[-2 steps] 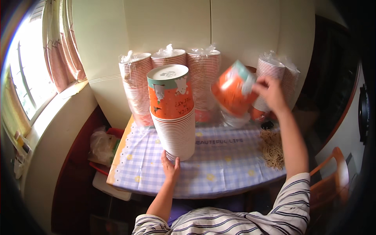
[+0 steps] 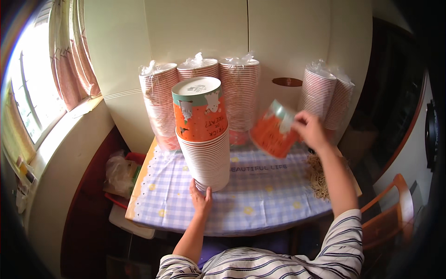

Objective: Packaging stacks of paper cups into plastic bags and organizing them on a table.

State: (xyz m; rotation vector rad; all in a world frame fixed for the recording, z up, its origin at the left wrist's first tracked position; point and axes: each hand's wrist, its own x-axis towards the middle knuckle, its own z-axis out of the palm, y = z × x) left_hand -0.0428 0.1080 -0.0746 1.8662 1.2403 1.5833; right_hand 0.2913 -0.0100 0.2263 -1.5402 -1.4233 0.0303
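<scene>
In front of me on the table stands a tall stack of upside-down paper buckets (image 2: pixel 204 158). The top one shows its orange and green printed side and white base. My left hand (image 2: pixel 201 200) is curled against the bottom of the stack, thumb and fingers round its near side. Right of the stack, in the air above the table, my right hand (image 2: pixel 310 130) pinches a single orange and green paper bucket (image 2: pixel 274 132) by its green base end. That bucket is tilted and slightly blurred by motion, apart from the stack.
Bagged bucket stacks stand along the back: three at left (image 2: pixel 239 93) and two at right (image 2: pixel 319 95). A tangle of beige string (image 2: pixel 318 179) lies on the checked tablecloth (image 2: pixel 251 200). Beyond the table are a wooden chair (image 2: pixel 399 204) and a plastic bag (image 2: pixel 121 174) in a red container.
My right hand has come down toward the table, bringing the single bucket lower. A brown oval by the wall is now uncovered. My left hand stays at the stack.
</scene>
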